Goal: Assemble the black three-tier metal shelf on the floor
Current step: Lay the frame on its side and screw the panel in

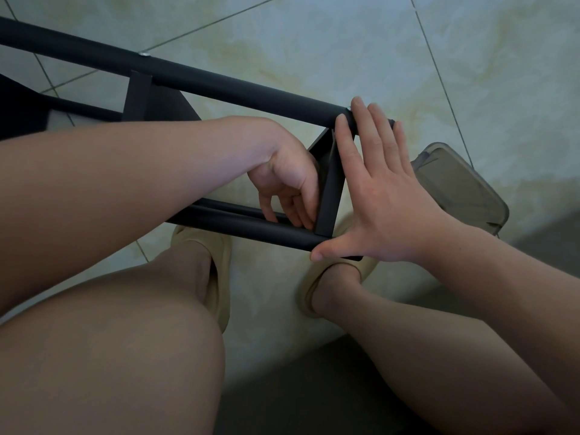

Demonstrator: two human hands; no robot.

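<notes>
Shelf (238, 89): extended from 10 o'clock to centre over floor (314, 42) | right hand (376, 189): held flat, pressed against shelf end | left hand (288, 180): curled at lower tube (238, 226); grasp cannot be told | plastic box (455, 189): at 3 o'clock.

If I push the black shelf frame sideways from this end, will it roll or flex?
Probably won't roll: the shelf frame has round tubes, but flat cross-pieces tie them together. Likely stiff, since a screw pins the upper joint. The smooth floor tiles suggest it may slide; the right hand braces its end.
</notes>
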